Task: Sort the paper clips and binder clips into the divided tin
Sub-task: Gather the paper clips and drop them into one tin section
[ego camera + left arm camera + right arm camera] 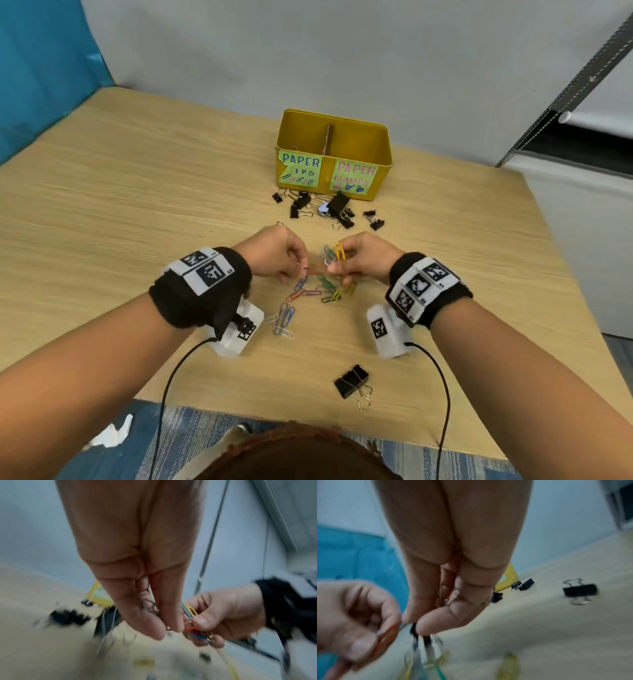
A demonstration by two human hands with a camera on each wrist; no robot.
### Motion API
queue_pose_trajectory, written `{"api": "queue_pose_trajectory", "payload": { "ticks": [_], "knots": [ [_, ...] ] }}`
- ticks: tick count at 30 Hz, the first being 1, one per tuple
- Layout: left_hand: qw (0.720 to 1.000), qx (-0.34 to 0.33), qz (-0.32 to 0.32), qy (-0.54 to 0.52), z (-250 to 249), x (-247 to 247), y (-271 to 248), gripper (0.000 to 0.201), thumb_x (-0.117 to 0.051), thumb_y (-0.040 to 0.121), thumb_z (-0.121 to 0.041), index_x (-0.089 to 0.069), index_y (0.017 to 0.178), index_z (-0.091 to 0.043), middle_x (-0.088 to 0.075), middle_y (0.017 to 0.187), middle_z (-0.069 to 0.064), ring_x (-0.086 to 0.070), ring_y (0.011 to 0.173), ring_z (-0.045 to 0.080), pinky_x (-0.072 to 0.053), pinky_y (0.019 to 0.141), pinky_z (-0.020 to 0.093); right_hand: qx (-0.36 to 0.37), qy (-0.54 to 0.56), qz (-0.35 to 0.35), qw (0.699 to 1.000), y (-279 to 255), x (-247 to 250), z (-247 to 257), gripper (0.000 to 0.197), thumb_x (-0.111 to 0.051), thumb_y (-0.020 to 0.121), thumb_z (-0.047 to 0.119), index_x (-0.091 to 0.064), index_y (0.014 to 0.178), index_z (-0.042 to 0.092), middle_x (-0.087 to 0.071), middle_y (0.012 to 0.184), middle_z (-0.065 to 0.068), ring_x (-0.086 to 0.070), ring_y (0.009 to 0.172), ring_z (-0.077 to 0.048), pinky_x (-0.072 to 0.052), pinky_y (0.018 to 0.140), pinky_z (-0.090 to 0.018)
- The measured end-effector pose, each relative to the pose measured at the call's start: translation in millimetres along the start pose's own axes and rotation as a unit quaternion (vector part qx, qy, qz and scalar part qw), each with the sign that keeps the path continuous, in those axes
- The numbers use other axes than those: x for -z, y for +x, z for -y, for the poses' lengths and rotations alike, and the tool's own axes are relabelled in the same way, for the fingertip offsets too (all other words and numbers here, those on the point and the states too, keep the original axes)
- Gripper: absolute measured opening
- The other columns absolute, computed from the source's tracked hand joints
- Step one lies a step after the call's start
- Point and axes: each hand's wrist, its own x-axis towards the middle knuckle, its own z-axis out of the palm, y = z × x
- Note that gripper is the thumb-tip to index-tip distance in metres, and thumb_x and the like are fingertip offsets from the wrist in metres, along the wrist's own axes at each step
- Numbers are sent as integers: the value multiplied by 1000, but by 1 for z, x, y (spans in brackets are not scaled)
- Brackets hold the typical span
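Note:
A yellow divided tin with two green labels stands at the table's far side. Black binder clips lie scattered before it. Coloured paper clips lie loose between my hands. My right hand pinches a bunch of paper clips, a yellow one on top. My left hand pinches an orange paper clip that reaches to the right hand's bunch. The two hands are almost touching, a little above the table.
One large black binder clip lies near the table's front edge; another shows in the right wrist view. Silver paper clips lie by my left wrist. Cables trail from both wrist cameras. A blue panel stands at far left.

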Motion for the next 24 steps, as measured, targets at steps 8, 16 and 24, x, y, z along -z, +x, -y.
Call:
{"api": "queue_pose_trajectory", "payload": {
  "ticks": [8,16,24],
  "knots": [
    [953,-64,-231,-183,-46,84,41,12,-72,74,1,-65,74,-8,-66,69,6,-63,61,14,-58,59,20,90,290,-100,947,34,70,84,20,-59,85,-6,-57,71,8,-68,51,4,-67,49,-3,-55,48,-13],
    [928,-17,-372,-29,-62,121,116,15,-73,77,-22,-74,85,-9,-73,87,12,-66,79,23,-55,83,33,38,262,-201,943,113,88,142,14,-55,88,-5,-55,101,1,-54,77,-8,-58,67,-17,-56,44,-20],
    [951,-51,-304,14,-44,105,82,45,-57,90,-21,-49,133,-17,-56,132,3,-54,116,17,-45,98,27,89,11,-260,961,103,78,125,35,-50,91,3,-60,124,7,-63,116,-8,-55,112,-19,-42,98,-29]
  ]
}}
